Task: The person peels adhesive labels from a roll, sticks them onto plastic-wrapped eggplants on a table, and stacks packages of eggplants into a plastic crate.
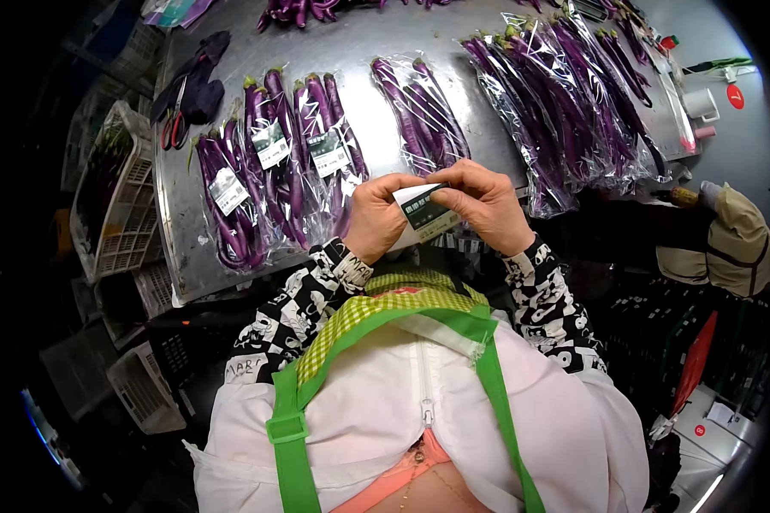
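Note:
Both my hands meet at the table's front edge around a green and white label (418,208). My left hand (380,214) pinches its left side, and my right hand (488,208) has thumb and finger closed on its upper right corner. Just beyond my fingers lies a clear bag of eggplants (421,111) with no label visible on it. To the left, bagged eggplants (274,158) bear similar labels, among them one bag (229,192) at the far left and another (332,128) nearest my left hand.
Several more bagged eggplants (565,111) are piled on the right of the metal table (359,38). Red-handled scissors (175,120) and a dark cloth (204,81) lie at the left. Loose eggplants (299,12) lie at the far edge. White crates (115,197) stand left of the table.

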The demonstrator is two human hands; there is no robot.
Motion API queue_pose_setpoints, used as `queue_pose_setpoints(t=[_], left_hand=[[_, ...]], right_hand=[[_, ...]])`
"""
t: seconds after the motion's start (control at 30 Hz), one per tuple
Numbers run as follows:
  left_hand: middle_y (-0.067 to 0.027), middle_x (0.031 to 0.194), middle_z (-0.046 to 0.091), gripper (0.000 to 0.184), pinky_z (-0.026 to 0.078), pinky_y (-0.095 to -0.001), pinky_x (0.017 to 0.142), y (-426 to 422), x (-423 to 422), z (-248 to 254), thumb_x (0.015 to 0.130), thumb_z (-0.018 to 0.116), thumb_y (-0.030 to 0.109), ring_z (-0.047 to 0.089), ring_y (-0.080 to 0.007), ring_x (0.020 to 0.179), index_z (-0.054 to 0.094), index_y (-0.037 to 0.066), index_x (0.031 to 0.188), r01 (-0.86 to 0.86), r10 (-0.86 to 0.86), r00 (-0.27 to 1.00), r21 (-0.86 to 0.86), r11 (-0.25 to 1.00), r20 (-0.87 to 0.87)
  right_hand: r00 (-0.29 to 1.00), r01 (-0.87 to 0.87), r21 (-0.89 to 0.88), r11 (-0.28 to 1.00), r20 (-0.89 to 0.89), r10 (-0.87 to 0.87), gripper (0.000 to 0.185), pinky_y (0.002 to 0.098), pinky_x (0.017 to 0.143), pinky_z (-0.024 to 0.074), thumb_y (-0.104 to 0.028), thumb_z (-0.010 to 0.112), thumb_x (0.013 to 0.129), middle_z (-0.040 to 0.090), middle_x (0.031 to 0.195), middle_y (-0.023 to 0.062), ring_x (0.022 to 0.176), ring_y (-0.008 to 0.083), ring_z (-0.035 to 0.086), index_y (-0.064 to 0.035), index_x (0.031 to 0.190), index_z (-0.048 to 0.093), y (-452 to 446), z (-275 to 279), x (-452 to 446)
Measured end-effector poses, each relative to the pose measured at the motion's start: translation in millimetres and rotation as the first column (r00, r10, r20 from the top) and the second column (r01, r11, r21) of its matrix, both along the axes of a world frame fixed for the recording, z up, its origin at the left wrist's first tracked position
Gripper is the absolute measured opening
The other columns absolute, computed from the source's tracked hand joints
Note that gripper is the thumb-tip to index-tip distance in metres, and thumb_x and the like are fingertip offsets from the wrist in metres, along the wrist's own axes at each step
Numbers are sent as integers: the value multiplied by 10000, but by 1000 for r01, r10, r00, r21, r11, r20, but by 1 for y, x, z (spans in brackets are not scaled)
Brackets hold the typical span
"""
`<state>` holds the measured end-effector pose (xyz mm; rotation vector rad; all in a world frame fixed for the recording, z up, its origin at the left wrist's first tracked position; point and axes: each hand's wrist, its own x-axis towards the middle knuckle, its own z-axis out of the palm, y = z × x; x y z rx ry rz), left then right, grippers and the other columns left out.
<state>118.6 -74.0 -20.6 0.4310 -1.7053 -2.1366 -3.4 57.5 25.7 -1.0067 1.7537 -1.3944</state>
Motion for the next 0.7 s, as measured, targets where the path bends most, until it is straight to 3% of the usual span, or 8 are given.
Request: queue_pose_setpoints(t=[0.33, 0.4, 0.43, 0.53, 0.6, 0.63, 0.67, 0.7], left_hand=[[-32, 741, 671, 127, 478, -203, 579, 11, 0, -45, 785, 723, 90, 587, -54, 642, 682, -15, 843, -80, 59, 994, 238, 968, 95], [-46, 696, 671, 187, 469, -233, 559, 7, 6, -78, 767, 741, 138, 584, -71, 604, 682, -37, 799, -13, 16, 931, -10, 1000, 364], [-43, 731, 675, 162, 469, -240, 554, 3, 12, -58, 796, 702, 119, 579, -79, 608, 685, -41, 816, 162, -98, 855, -82, 983, 509], [-145, 633, 643, 183, 482, -313, 564, -6, 33, -65, 722, 733, 167, 621, -176, 569, 689, -1, 779, 570, -171, 638, -311, 760, 751], [-178, 646, 620, 149, 489, -376, 585, 2, 48, -59, 661, 727, 157, 637, -294, 612, 685, 48, 753, 549, -59, 756, -582, 600, 652], [-171, 685, 629, 93, 489, -413, 602, 5, 51, -51, 635, 696, 124, 623, -349, 664, 676, 83, 716, 491, -25, 784, -595, 636, 620], [-172, 679, 615, 112, 476, -417, 577, 6, 56, -51, 652, 716, 131, 611, -353, 638, 658, 60, 717, 378, -3, 882, -705, 600, 471], [-157, 660, 606, 121, 470, -397, 553, 7, 56, -45, 656, 730, 128, 613, -328, 620, 642, 54, 695, 307, -49, 931, -703, 641, 362]], right_hand=[[965, 54, -100, 994, -250, -77, 82, 228, 697, 418, -24, 674, 798, 557, 829, 29, 778, 103, 523, -9, 878, 663, -7, -25, -6], [967, 200, -65, 978, -144, -208, 61, 234, 687, 441, -87, 670, 813, 539, 865, 33, 775, 119, 519, -41, 852, 678, -17, -25, -18], [956, 240, -48, 970, -164, -245, 86, 255, 731, 444, -131, 667, 819, 539, 872, 32, 796, 133, 523, -53, 850, 681, -24, -30, -30], [907, 304, 79, 949, -329, -263, 199, 314, 793, 448, -188, 721, 763, 589, 940, 95, 876, 189, 560, -77, 926, 704, -52, -63, -74], [700, 508, 271, 817, -682, -209, 257, 351, 817, 464, -219, 737, 745, 620, 957, 143, 909, 224, 591, -75, 955, 706, -69, -85, -91], [872, 447, 379, 810, -384, -302, 290, 370, 838, 482, -222, 752, 734, 637, 959, 171, 932, 242, 610, -100, 992, 696, -75, -124, -117], [937, 300, 380, 875, 52, -344, 360, 380, 858, 488, -218, 770, 718, 635, 995, 202, 954, 269, 614, -117, 1051, 677, -78, -146, -131], [898, 381, 102, 919, -278, -342, 478, 371, 875, 482, -190, 780, 695, 633, 998, 223, 965, 306, 610, -109, 1141, 627, -82, -167, -129]])
